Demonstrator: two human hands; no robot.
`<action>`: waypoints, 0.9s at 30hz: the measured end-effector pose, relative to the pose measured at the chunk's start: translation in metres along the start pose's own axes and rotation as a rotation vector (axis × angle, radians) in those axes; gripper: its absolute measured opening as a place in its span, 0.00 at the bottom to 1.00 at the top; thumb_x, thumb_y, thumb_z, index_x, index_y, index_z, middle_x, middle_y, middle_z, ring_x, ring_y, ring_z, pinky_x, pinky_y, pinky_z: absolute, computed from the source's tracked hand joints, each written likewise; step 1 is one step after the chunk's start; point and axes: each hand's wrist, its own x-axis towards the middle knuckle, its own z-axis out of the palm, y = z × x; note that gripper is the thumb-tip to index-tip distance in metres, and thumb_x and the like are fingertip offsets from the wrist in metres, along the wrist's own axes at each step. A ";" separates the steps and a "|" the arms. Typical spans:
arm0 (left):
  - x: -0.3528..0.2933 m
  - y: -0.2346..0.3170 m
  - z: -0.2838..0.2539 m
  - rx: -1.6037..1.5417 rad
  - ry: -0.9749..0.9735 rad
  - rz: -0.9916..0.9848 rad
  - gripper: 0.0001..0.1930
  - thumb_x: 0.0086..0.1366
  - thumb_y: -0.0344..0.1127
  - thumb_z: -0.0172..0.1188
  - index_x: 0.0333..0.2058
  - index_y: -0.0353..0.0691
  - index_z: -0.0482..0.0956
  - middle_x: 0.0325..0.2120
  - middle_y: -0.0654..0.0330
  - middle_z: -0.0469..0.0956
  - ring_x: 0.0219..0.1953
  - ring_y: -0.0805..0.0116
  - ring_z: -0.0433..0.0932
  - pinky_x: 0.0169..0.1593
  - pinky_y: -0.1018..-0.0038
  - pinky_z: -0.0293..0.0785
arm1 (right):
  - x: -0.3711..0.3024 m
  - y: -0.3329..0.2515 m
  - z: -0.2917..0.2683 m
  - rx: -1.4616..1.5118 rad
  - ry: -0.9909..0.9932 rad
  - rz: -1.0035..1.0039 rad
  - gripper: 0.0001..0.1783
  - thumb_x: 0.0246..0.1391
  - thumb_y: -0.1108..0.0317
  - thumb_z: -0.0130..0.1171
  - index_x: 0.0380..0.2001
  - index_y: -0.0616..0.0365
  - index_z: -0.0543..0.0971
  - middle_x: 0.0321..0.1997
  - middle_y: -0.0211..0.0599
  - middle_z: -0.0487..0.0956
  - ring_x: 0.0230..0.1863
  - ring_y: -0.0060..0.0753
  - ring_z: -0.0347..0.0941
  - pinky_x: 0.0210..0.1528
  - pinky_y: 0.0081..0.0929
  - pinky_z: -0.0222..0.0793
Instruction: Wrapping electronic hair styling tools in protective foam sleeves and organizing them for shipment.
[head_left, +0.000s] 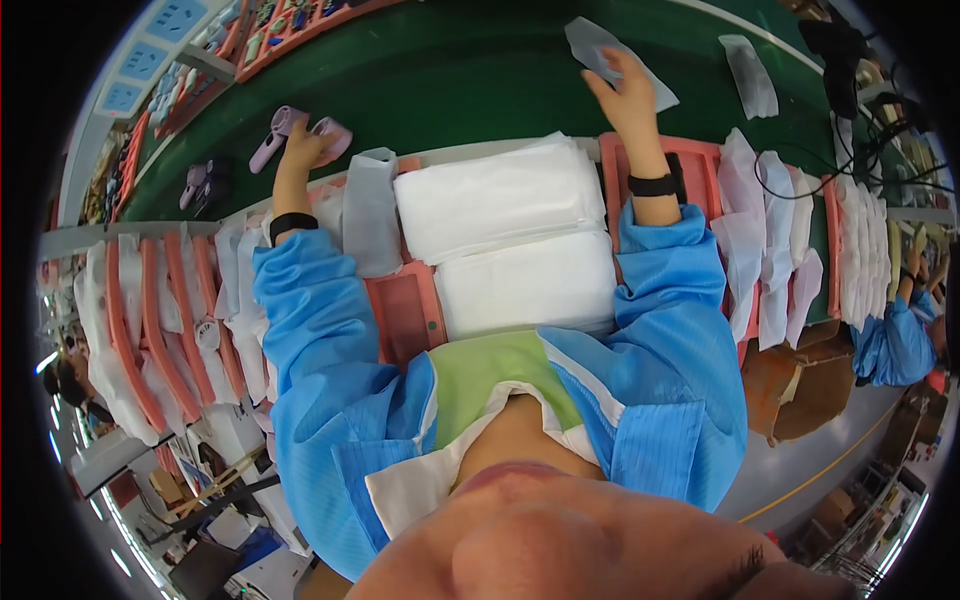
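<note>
Over the green work surface, my left hand (303, 150) is closed on a lilac handheld device (268, 152) with a rounded head and a stubby handle. Another lilac rounded part (332, 140) shows at the right of those fingers; whether it belongs to the same device I cannot tell. Farther left lie darker purple devices (206, 184) of a similar look. At the far right of centre, my right hand (626, 92) has a translucent white plastic bag (598, 42) at its fingers, thumb spread to the left. Two stacks of white bags (500, 195) lie between my forearms.
Another translucent bag (748, 76) lies farther right on the green surface (450, 75). Pink trays (403, 312) line the near edge, many draped with bags. Black cables (815, 190) hang at the right. A cardboard box (800, 385) stands below, and a co-worker in blue (890, 340) is at far right.
</note>
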 end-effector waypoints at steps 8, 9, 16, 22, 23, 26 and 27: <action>-0.113 0.123 0.097 -0.130 -0.383 0.563 0.40 0.55 0.36 0.69 0.64 0.40 0.58 0.47 0.52 0.74 0.31 0.69 0.79 0.34 0.76 0.74 | -0.030 -0.099 0.023 0.182 -0.256 -0.149 0.36 0.40 0.61 0.72 0.55 0.56 0.72 0.51 0.45 0.75 0.46 0.43 0.77 0.44 0.32 0.74; -0.128 0.131 0.110 -0.130 -0.406 0.568 0.40 0.55 0.36 0.69 0.64 0.40 0.58 0.47 0.52 0.74 0.31 0.69 0.79 0.34 0.76 0.74 | -0.036 -0.096 0.032 0.213 -0.307 -0.132 0.36 0.38 0.61 0.72 0.53 0.57 0.73 0.49 0.47 0.75 0.45 0.45 0.76 0.43 0.33 0.74; -0.202 0.151 0.171 0.073 0.151 0.926 0.26 0.53 0.37 0.68 0.50 0.41 0.71 0.38 0.54 0.74 0.32 0.61 0.77 0.35 0.67 0.73 | -0.017 -0.058 0.016 0.036 -0.380 0.000 0.33 0.32 0.61 0.72 0.45 0.61 0.76 0.42 0.48 0.78 0.43 0.51 0.76 0.43 0.35 0.74; -0.210 0.128 0.196 0.408 -0.171 0.915 0.15 0.54 0.39 0.68 0.38 0.41 0.75 0.31 0.56 0.74 0.32 0.59 0.77 0.34 0.67 0.73 | -0.019 -0.053 0.018 0.082 -0.409 0.077 0.31 0.32 0.59 0.73 0.42 0.63 0.77 0.40 0.47 0.79 0.41 0.48 0.77 0.44 0.34 0.73; -0.209 0.126 0.198 0.401 -0.168 0.930 0.14 0.55 0.39 0.68 0.36 0.40 0.76 0.31 0.56 0.75 0.32 0.58 0.77 0.34 0.67 0.73 | -0.019 -0.052 0.018 0.079 -0.408 0.080 0.31 0.32 0.59 0.73 0.42 0.63 0.77 0.40 0.47 0.79 0.41 0.48 0.77 0.44 0.34 0.73; -0.207 0.122 0.198 0.302 -0.191 0.906 0.11 0.56 0.38 0.67 0.33 0.39 0.76 0.28 0.57 0.76 0.29 0.60 0.76 0.32 0.69 0.71 | -0.017 -0.047 0.015 0.128 -0.385 0.000 0.32 0.34 0.59 0.73 0.44 0.63 0.77 0.39 0.45 0.79 0.40 0.42 0.78 0.44 0.31 0.73; -0.205 0.121 0.195 0.211 -0.215 0.866 0.10 0.58 0.37 0.66 0.32 0.39 0.76 0.26 0.59 0.76 0.27 0.63 0.76 0.30 0.71 0.70 | -0.012 -0.049 0.007 0.126 -0.389 0.000 0.32 0.34 0.59 0.73 0.44 0.63 0.77 0.39 0.45 0.79 0.40 0.42 0.78 0.44 0.31 0.73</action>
